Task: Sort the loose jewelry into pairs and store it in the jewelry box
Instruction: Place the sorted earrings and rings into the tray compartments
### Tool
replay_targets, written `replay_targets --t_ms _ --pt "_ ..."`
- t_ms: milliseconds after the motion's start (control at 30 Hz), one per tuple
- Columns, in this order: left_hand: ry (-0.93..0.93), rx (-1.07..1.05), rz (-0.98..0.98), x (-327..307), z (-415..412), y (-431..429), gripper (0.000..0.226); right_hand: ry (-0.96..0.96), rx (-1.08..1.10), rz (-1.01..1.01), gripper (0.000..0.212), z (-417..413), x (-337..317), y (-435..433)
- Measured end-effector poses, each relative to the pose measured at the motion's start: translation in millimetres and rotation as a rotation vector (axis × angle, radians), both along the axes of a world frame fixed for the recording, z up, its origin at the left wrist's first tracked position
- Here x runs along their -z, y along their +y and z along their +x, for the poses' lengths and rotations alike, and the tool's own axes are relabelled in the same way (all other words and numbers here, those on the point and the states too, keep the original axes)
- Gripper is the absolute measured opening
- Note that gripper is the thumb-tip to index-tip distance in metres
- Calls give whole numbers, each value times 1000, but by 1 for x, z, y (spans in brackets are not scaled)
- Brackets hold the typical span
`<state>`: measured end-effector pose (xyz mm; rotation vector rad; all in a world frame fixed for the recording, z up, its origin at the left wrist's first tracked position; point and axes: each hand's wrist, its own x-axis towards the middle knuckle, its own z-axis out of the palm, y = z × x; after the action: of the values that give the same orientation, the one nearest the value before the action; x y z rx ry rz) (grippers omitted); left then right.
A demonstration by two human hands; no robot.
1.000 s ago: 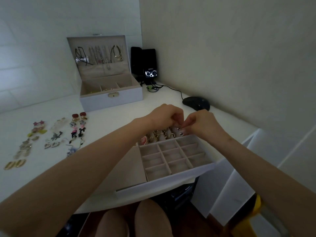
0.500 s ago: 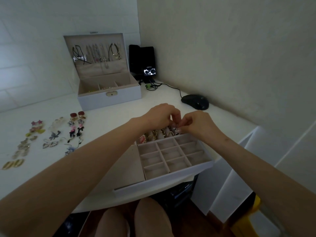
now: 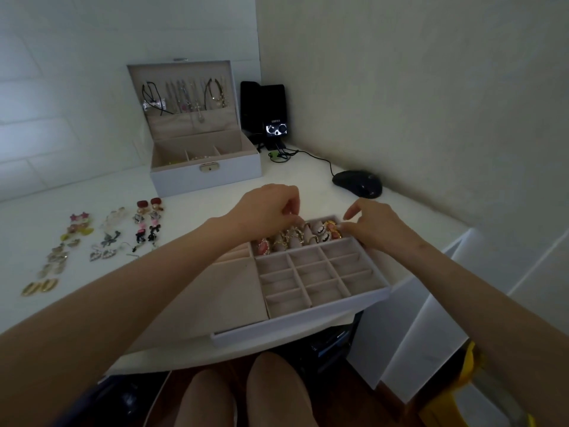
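A removable tray (image 3: 311,317) of the jewelry box lies at the desk's front edge, with several empty square cells and a ring row (image 3: 301,237) at its far side holding several rings. My left hand (image 3: 268,211) hovers over the left part of that row, fingers curled down among the rings. My right hand (image 3: 369,224) rests at the row's right end, fingertips touching a gold ring (image 3: 332,229). The open white jewelry box (image 3: 206,177) stands behind, necklaces hanging in its lid. Pairs of earrings (image 3: 101,238) lie in columns on the left of the desk.
A black mouse (image 3: 357,183) with its cable lies right of the box near the wall. Black speakers (image 3: 264,112) stand in the corner. The tray overhangs the desk's front edge above my knees (image 3: 240,396). White drawers (image 3: 446,303) stand at the right.
My hands, pinched together over the ring row before, have parted: the right hand slid to the row's right end and the left stayed over the left part. More rings now show.
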<state>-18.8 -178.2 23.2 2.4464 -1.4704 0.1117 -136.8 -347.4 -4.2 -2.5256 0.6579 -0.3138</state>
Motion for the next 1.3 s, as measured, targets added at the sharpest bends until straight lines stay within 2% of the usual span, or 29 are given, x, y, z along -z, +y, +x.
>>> replay_targets --t_ms 200,400,633,867,967,1033,1067,1167,1300 --pt "-66 -232 130 2 10 35 22 108 -40 -86 33 5 1 5" --pt "-71 -360 346 2 24 69 25 56 -64 -124 29 11 3 7" --pt "-3 -400 210 5 45 78 23 -47 -23 -45 27 32 8 10" --pt "75 -399 94 10 59 86 26 -27 -22 -55 32 54 3 7" --pt "111 -428 50 14 64 95 24 70 -28 -216 33 55 0 6" --pt "106 -457 1 13 70 104 22 29 -25 -410 32 60 -2 9" --pt "102 -476 -22 11 74 109 21 -26 -28 -447 32 63 -4 13" --pt "97 -543 -51 4 85 125 21 -163 -113 -383 27 80 -19 35" --pt "49 -652 -65 -3 99 143 20 -174 -375 -224 17 111 -36 78"
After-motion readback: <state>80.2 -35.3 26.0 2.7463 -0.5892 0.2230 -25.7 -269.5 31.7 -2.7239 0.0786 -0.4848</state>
